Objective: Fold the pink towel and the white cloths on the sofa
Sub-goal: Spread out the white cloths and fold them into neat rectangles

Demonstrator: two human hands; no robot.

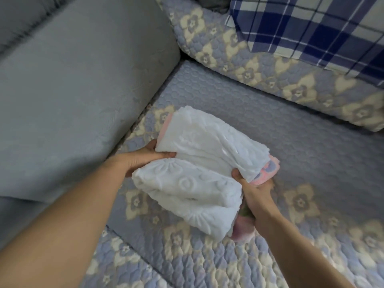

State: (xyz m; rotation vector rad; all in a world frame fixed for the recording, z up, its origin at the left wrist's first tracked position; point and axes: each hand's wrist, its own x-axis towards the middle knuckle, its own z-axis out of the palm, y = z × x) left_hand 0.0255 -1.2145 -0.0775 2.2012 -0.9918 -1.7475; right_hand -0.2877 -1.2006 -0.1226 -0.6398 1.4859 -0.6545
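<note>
White cloths [199, 161] lie folded atop pink towel [268, 171], bundled on sofa [311, 146] seat. Left hand [143, 161] and right hand [253, 190] each grip bundle's ends. Folding looks nearly complete; final tidy and set-down remain.

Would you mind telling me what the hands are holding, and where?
Both hands grip the folded stack of white cloths over the pink towel: left hand at its left edge, right hand at its right edge.

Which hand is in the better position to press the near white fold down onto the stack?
Probably the left hand. Its fingers lie in the crease between the two halves of the white cloth, so it could slide out and press. The right hand grips the stack's other end with the pink towel, steadying it.
</note>
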